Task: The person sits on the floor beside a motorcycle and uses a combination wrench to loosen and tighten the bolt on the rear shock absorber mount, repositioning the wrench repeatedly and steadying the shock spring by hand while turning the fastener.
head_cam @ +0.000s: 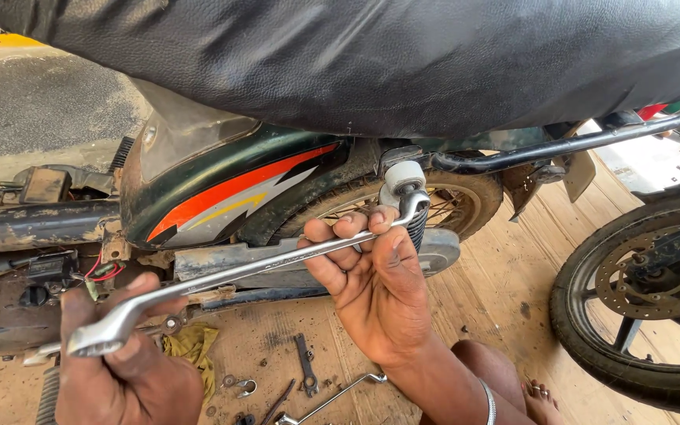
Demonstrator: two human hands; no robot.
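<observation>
A long silver ring spanner (pixel 253 267) runs from lower left up to the top mount of the rear shock absorber (pixel 404 179) on a motorcycle. My right hand (pixel 371 287) wraps around the spanner's shaft just below the shock mount. Lower left, my left hand (pixel 123 366) grips the spanner's near ring end, along with a second metal tool end poking out to the left. The motorcycle's black seat (pixel 371 55) fills the top of the view, above a dark green side panel (pixel 222 185) with red, white and yellow stripes.
On the wooden floor (pixel 497 291) lie a small flat spanner (pixel 305 364), another long spanner (pixel 328 400), loose nuts and a yellow rag (pixel 190 346). A second motorcycle's wheel with a brake disc (pixel 647 291) stands at the right. My bare foot (pixel 541 401) is at the bottom.
</observation>
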